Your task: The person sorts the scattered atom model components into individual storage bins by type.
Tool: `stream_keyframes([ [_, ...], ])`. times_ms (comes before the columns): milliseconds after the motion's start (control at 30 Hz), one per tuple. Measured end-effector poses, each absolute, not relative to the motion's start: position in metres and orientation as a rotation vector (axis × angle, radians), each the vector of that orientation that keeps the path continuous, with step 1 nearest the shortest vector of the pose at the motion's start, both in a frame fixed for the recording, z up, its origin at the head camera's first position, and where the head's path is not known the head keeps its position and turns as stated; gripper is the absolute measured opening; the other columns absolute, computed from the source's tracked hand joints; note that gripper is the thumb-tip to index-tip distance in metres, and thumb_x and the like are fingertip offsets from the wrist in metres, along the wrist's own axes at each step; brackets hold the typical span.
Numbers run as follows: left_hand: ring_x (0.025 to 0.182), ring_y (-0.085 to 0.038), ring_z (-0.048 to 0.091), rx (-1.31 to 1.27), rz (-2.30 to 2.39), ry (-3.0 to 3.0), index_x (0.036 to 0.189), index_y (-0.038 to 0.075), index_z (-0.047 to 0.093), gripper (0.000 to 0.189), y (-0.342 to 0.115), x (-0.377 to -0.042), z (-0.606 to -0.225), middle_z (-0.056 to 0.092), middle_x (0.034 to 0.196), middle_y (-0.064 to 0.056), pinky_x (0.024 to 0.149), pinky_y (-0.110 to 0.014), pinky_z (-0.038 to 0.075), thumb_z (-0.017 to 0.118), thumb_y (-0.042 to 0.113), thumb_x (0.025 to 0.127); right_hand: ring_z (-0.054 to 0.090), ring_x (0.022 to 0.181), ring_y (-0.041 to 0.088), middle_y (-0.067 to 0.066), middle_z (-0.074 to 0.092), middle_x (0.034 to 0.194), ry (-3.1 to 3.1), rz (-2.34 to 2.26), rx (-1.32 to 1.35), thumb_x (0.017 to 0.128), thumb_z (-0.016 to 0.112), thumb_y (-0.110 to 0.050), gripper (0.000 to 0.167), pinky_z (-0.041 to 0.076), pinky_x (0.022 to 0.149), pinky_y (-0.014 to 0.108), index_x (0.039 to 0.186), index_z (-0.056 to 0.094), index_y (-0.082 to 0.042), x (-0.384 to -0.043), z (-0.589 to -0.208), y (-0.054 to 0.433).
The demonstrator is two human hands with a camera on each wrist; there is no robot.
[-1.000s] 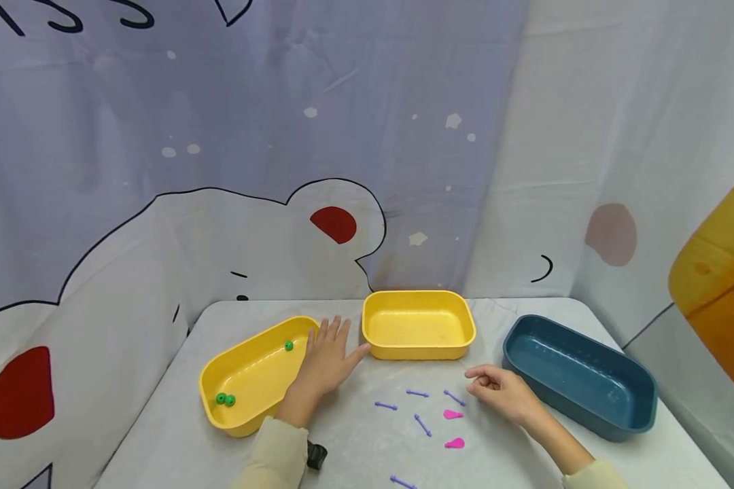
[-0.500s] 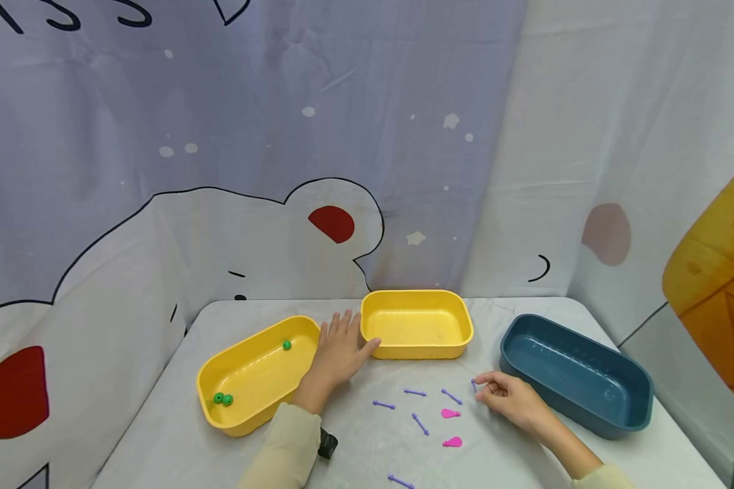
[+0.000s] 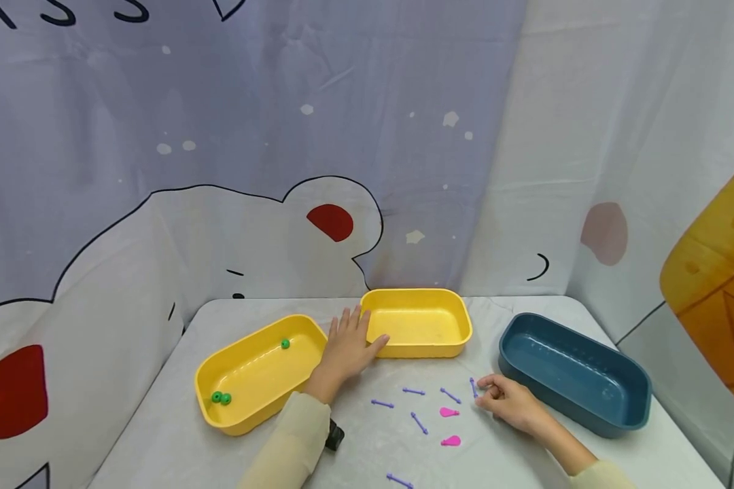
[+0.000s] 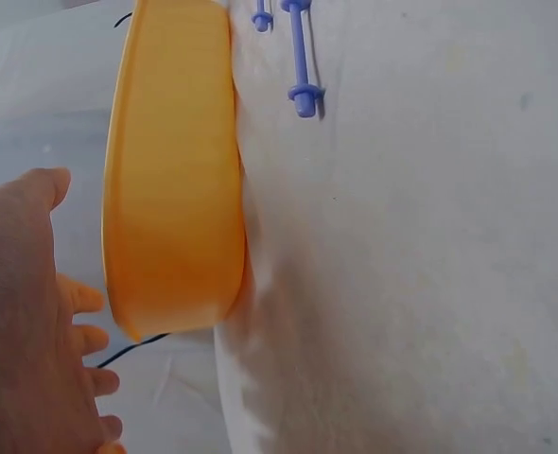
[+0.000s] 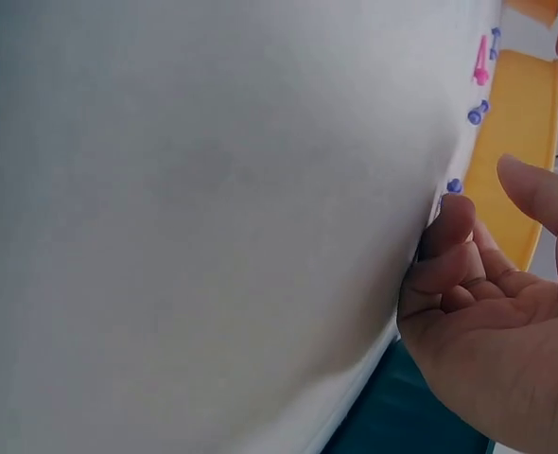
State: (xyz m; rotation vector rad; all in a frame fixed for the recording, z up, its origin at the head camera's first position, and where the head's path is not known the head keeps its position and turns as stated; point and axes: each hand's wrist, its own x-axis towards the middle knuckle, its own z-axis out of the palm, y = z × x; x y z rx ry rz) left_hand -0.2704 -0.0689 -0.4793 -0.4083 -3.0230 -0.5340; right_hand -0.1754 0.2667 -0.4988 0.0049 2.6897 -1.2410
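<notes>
My left hand [image 3: 348, 350] is spread with its fingers extended, overlapping the near-left corner of the middle yellow tray [image 3: 416, 350]; in the left wrist view its fingers point past the tray's end. My right hand [image 3: 509, 401] is low over the table with loosely bent fingers. Right at its fingertips lies a small purple stick with knobbed ends [image 3: 474, 387]. In the right wrist view the thumb [image 5: 534, 189] stands apart from the fingers. Several similar purple sticks [image 3: 418, 423] and two pink teardrop-shaped pieces [image 3: 451, 441] lie to its left.
A second yellow tray [image 3: 245, 426] at the left holds three green beads [image 3: 285, 343]. A dark blue tray [image 3: 618, 428] stands at the right, just beyond the right hand. Printed cloth [image 3: 428, 136] hangs behind the white-covered table [image 3: 495, 468].
My left hand has moved right, from the left tray's edge to the middle tray. A purple stick has come into view at my right fingertips; that hand has shifted slightly right and nearer.
</notes>
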Motion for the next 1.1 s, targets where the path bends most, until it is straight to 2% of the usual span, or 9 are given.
stream_keyframes([
  [433, 0.157, -0.034, 0.008, -0.418, -0.542, -3.05, 0.161, 0.01, 0.026, 0.086, -0.057, -0.282, -0.478, 0.015, 0.169, -0.012, 0.125, -0.054, 0.005, 0.032, 0.07, 0.1, 0.049, 0.062, 0.012, -0.004, 0.055, 0.071, 2.823, -1.109, -0.045, 0.083, 0.082, -0.02, 0.026, 0.037, 0.057, 0.024, 0.101, 0.067, -0.008, -0.18, -0.506, 0.257],
  [667, 0.156, -0.034, 0.01, -0.403, -0.506, -3.064, 0.161, 0.009, 0.028, 0.086, -0.054, -0.288, -0.482, 0.016, 0.169, -0.012, 0.126, -0.054, 0.006, 0.03, 0.07, 0.1, 0.047, 0.062, 0.014, -0.003, 0.05, 0.069, 2.866, -1.028, -0.021, 0.082, 0.083, -0.017, 0.022, 0.035, 0.056, 0.026, 0.095, 0.066, -0.015, -0.184, -0.507, 0.253],
  [867, 0.156, -0.036, 0.01, -0.406, -0.532, -3.064, 0.16, 0.008, 0.03, 0.084, -0.053, -0.289, -0.481, 0.017, 0.169, -0.014, 0.125, -0.054, 0.007, 0.031, 0.068, 0.101, 0.047, 0.064, 0.016, -0.001, 0.049, 0.069, 2.876, -1.024, -0.018, 0.083, 0.081, -0.013, 0.017, 0.035, 0.057, 0.027, 0.092, 0.067, -0.016, -0.185, -0.506, 0.254],
  [1100, 0.156, -0.036, 0.009, -0.411, -0.491, -3.072, 0.16, 0.007, 0.028, 0.086, -0.048, -0.294, -0.482, 0.015, 0.169, -0.013, 0.125, -0.054, 0.006, 0.03, 0.069, 0.101, 0.046, 0.063, 0.015, -0.001, 0.048, 0.067, 2.891, -0.993, -0.02, 0.081, 0.083, -0.021, 0.02, 0.034, 0.057, 0.028, 0.088, 0.065, -0.016, -0.187, -0.504, 0.252],
])
